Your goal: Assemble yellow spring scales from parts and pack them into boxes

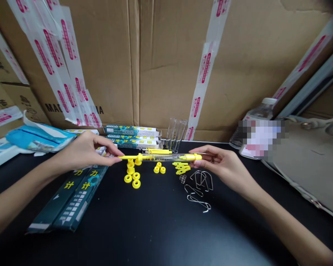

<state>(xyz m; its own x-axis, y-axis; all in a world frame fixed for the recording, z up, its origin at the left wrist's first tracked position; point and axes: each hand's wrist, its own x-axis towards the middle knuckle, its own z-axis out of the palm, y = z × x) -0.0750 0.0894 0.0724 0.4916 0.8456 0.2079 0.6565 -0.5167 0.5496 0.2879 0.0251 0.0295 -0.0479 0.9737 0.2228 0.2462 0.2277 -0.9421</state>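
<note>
Between my two hands a spring scale (166, 157) is held level above the black table: a clear tube with a coiled spring inside and yellow end parts. My left hand (93, 149) pinches the tip of the yellow rod at its left end. The fingers of my right hand (222, 164) close round the yellow cap at the right end. Below lie yellow flanged rings (136, 183), small yellow round caps (159, 168), flat yellow pieces (182, 168), small coiled springs (182, 179) and bent metal hooks (199, 201). More yellow rods (158, 151) rest behind the tube.
Dark green printed boxes (69, 199) lie at left, with more stacked boxes (131, 136) at the back. Clear tubes (176, 133) stand beside those. A blue packet (40, 136) is far left; a plastic bottle (255, 125) and beige bag (308, 162) are right. Cardboard (169, 74) rises behind.
</note>
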